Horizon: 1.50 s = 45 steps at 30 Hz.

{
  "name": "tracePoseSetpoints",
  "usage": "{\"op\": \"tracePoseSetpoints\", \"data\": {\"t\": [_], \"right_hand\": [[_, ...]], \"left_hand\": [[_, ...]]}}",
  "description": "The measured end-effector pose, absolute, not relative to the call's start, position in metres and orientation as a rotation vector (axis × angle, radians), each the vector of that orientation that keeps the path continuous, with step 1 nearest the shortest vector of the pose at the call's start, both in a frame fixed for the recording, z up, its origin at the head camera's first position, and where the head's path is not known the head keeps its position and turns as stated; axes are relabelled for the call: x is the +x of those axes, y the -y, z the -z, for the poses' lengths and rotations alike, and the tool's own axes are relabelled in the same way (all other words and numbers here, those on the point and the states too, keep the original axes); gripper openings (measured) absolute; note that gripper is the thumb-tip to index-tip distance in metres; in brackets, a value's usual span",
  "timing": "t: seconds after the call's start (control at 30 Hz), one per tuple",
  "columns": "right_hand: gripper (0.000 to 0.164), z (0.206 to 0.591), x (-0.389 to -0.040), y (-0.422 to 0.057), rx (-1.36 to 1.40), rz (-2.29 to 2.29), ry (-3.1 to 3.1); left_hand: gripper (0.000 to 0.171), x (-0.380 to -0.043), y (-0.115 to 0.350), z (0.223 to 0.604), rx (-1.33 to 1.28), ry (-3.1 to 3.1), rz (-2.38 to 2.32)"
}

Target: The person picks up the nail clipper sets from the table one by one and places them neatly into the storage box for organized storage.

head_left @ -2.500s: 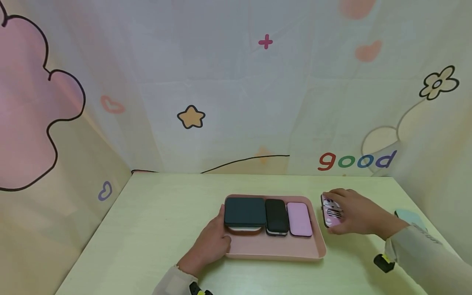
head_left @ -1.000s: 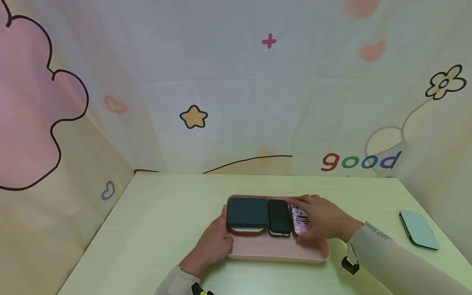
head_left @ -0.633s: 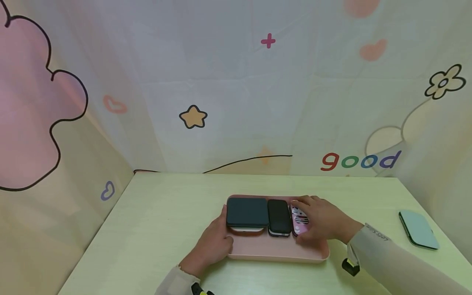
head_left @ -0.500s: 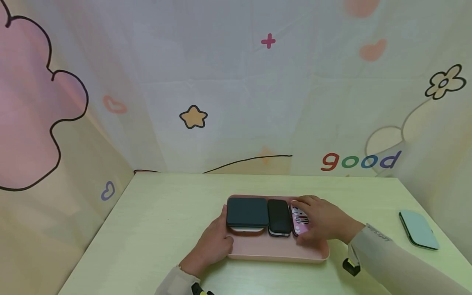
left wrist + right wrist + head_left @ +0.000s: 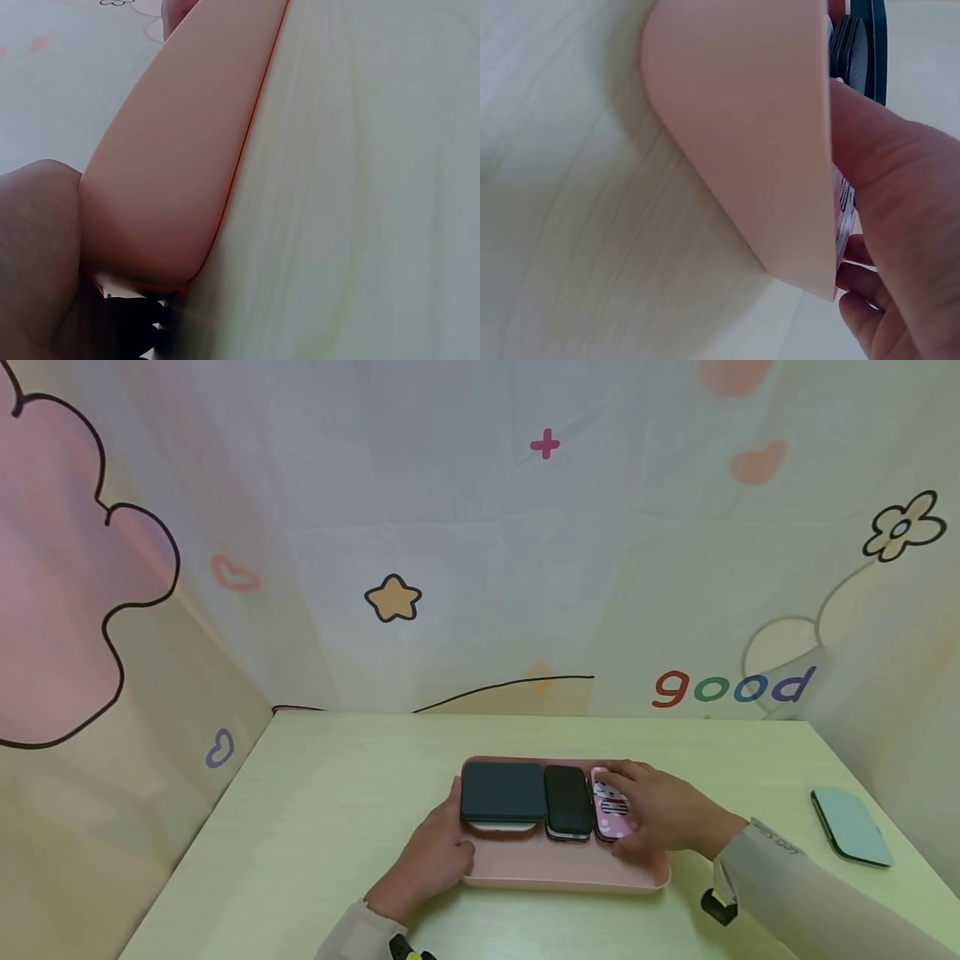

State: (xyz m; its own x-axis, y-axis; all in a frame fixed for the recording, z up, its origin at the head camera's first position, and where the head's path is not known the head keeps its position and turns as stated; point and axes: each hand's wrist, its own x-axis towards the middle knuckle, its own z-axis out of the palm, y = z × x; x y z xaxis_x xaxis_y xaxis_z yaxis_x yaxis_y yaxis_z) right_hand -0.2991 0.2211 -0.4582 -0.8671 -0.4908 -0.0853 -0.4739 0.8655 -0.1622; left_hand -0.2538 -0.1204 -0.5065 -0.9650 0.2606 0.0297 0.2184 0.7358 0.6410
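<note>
My left hand grips the left end of a shallow pink tray; the left wrist view shows that hand at the tray's corner wall. Inside the tray's right end lies a phone in a pink patterned case, over where a plain pink one lay. My right hand is loosely spread at its right side, fingertips near its top edge and thumb by its lower right corner. Left of it are a black phone-like stack and a wide dark teal slab above a white piece.
A light teal phone-shaped thing lies on the pale wooden table near its right edge. A printed curtain stands behind the table and along both sides. The tray's front strip shows bare pink.
The right hand carried the patterned phone from the table leftward into the tray, onto the plain pink one. Since then it has eased slightly right, uncovering more of it. The left hand stays at the tray.
</note>
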Motion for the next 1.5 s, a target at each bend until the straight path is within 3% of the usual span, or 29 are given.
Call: {"op": "tracePoseSetpoints", "data": {"t": [0.63, 1.23, 1.5], "right_hand": [[0.100, 0.459, -0.301, -0.222, -0.716, 0.236, -2.893], [0.112, 0.460, -0.297, -0.232, -0.702, 0.284, -2.884], [0.097, 0.456, -0.291, -0.252, -0.715, 0.274, -2.980]], "left_hand": [[0.087, -0.253, 0.119, 0.508, 0.405, -2.876, -1.055], [0.086, -0.253, 0.119, 0.508, 0.391, -2.871, -1.053], [0.086, -0.253, 0.120, 0.507, 0.382, -2.879, -1.031]]}}
